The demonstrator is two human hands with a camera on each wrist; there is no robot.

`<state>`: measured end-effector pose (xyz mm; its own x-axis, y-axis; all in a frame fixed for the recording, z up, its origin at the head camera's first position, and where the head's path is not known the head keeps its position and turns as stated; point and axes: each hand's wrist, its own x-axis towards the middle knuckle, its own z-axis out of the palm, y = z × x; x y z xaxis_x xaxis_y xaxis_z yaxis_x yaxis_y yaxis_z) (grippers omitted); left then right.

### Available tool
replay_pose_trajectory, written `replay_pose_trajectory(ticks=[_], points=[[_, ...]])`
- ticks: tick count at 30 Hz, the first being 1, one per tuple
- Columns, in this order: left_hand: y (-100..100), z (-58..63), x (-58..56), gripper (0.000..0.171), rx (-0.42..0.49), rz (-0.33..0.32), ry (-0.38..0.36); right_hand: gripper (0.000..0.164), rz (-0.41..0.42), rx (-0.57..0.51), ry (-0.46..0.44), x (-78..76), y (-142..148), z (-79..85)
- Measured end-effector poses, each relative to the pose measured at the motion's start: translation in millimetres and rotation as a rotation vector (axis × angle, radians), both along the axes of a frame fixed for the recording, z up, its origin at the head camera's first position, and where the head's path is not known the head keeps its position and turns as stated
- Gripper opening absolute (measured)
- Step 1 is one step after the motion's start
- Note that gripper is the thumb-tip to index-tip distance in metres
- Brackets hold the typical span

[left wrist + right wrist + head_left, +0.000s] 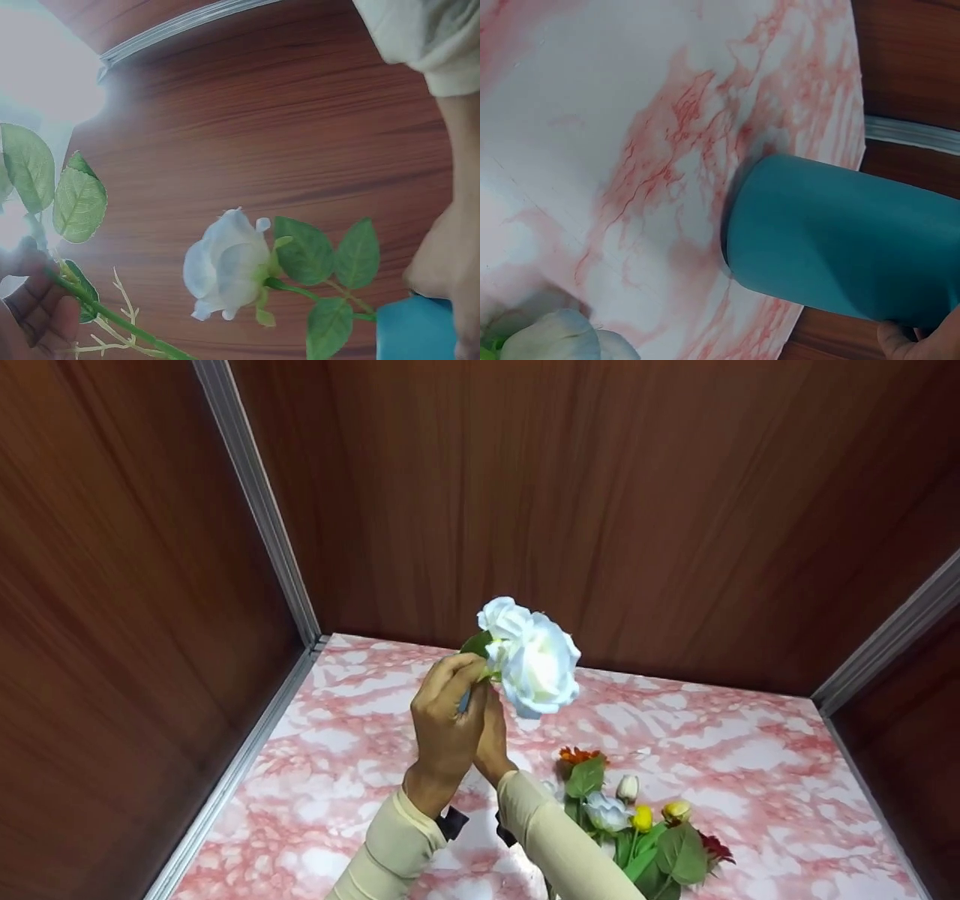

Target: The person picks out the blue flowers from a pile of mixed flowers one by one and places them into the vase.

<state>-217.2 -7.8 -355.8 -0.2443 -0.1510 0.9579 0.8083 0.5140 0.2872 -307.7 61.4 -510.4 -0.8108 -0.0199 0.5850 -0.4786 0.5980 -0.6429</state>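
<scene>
Head cam first: left hand [446, 720] is in the middle of the shot, fingers bunched just under a couple of white roses [540, 667] that sit at its 2 o'clock. Right hand [493, 735] is right behind it, mostly blocked, so can't tell its grip from here, and a blue sliver of vase [464, 701] peeks out between the two. Over at 4 o'clock from the hands there's a bunch of flowers [681, 851] on the marbled table [360, 735], with orange at its 11 and dark red around its 3. On the left wrist cam, the left hand's at 8 o'clock, fingers curled around a green stem [112, 313], with bright glare at 10. At 4 the right hand holds the vase near its mouth, one white rose poking out toward 6. Right wrist cam has the vase lying across 4 o'clock, right fingertips on it near 5, most of that hand cut off, plus white petals [562, 337] around 7 or 8.
</scene>
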Motion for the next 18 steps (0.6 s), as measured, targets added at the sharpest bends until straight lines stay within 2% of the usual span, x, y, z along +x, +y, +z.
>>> replay_pose_trajectory(ticks=[4, 6, 13, 18], points=[[-1.5, 2.4, 4.2, 0.010, 0.006, 0.011, 0.009, 0.056, -0.017, 0.059, 0.019, 1.2, -1.9, -1.3], [-1.7, 3.8, 5.6, 0.011, 0.009, 0.011, 0.006, 0.055, -0.018, 0.055, 0.022, 1.2, -1.8, -1.0], [-1.5, 5.7, 6.2, 0.014, 0.044, 0.023, 0.041, 0.043, -0.032, 0.065, -0.052, 2.1, -1.2, 0.3], [-2.4, 8.4, 8.1, 0.014, 0.056, 0.039, 0.048, 0.053, -0.023, 0.054, -0.020, 0.7, -0.5, -1.4]])
